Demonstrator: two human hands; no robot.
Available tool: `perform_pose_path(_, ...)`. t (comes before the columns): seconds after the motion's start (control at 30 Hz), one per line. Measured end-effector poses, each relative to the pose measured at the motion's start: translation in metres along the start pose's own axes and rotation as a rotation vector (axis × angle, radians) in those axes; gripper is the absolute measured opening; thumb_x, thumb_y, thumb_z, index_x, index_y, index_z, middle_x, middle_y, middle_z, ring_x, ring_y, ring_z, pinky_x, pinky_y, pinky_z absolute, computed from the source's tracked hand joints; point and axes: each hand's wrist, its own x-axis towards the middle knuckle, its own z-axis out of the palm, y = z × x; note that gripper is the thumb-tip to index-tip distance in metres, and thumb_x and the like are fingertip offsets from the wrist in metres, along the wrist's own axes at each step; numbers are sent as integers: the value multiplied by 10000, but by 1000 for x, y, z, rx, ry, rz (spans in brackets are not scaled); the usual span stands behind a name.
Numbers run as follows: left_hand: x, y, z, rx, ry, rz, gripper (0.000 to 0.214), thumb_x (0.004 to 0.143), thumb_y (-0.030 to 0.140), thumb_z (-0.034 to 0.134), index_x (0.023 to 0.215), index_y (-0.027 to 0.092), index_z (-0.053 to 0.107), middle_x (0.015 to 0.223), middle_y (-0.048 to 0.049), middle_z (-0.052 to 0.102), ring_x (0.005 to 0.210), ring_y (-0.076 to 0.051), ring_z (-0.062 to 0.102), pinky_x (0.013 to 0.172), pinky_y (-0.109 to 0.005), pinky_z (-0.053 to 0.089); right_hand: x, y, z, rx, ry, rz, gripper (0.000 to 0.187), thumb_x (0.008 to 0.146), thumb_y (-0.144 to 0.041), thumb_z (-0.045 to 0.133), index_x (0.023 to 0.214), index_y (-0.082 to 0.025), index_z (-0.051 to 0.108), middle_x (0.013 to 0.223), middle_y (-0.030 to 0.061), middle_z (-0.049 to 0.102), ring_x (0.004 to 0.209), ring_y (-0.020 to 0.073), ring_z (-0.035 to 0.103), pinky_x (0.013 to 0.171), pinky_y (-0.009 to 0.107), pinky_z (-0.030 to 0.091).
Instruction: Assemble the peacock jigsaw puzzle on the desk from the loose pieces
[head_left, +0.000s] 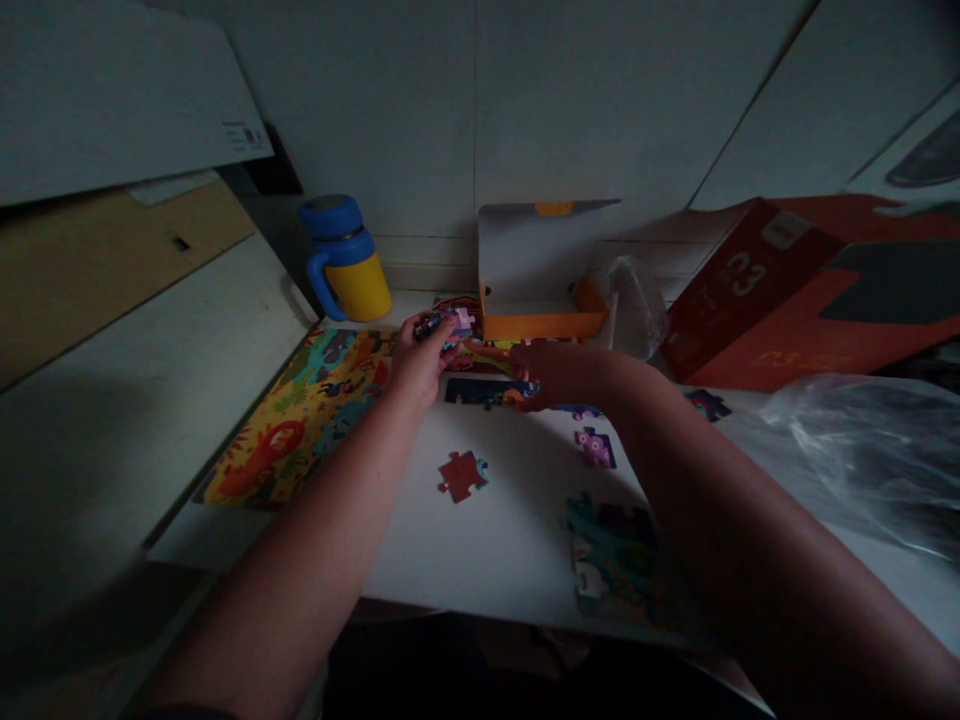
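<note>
Pale wall panels (585, 100) are rising behind the white desk (510, 560), whose near edge is running across below both forearms. On the far right, a large orange-red box (750, 290) is leaning, with clear plastic wrap (862, 450) lying nearer. At left, a colourful animal picture (281, 440) is lying flat along the desk's left side, partly under the left forearm. An orange-and-white box (546, 326) is standing with its lid raised at the far edge, while a blue-and-yellow mug (360, 285) is standing farther left. Joined puzzle pieces (615, 560) are lying at near right, close to the near edge. The left hand (424, 350) is gripping a small bunch of puzzle pieces (459, 322) in its fingers, before the open box. Just right, the right hand (536, 372) is hovering over a dark puzzle strip (476, 392), one finger pointing left; whether it is holding anything, I cannot tell. A purple piece (595, 447) is lying beside the right forearm. White surface is showing all around a red-brown piece (463, 476) between the forearms, leaving room for moving.
</note>
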Motion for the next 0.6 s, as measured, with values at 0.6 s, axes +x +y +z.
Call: perform_pose_path(0.6, -2, 3, 3, 31, 10, -16, 464, 685, 253, 955, 1003, 234, 617, 1086, -19, 720, 856, -156, 727, 698, -272, 626, -24, 62, -23, 61, -13, 153, 473, 792, -414, 840, 1213, -227, 730, 1147, 86, 787, 1012, 290, 742, 855, 366, 547)
